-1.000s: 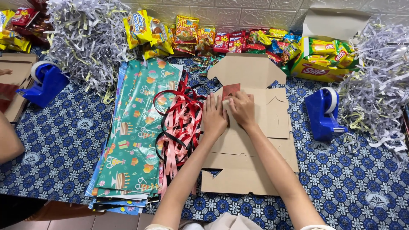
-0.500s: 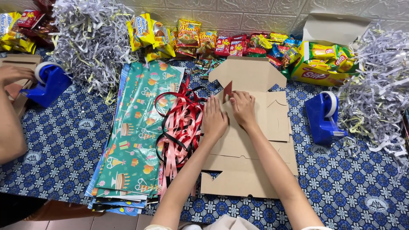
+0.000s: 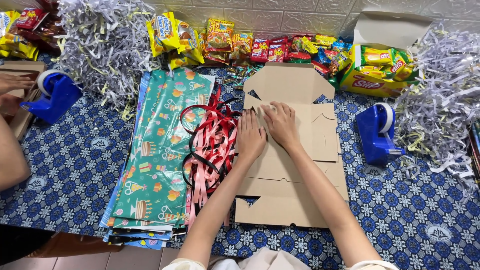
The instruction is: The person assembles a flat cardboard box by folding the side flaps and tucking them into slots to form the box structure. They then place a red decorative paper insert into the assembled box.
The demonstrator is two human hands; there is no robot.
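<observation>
A flat die-cut brown cardboard box blank lies unfolded on the patterned blue table covering in front of me. My left hand rests palm down on its left edge, fingers spread, beside the ribbons. My right hand presses flat on a folded flap near the blank's upper middle. Neither hand grips anything; both push down on the cardboard.
Red, pink and black ribbons lie left of the blank, next to a stack of green gift-wrap sheets. Blue tape dispensers stand at right and left. Snack packets and shredded paper line the back. Another person's arm is at far left.
The small flap that my hands held raised has been pressed down flat. Both hands now lie flat on the cardboard. The other person's hands at far left have shifted.
</observation>
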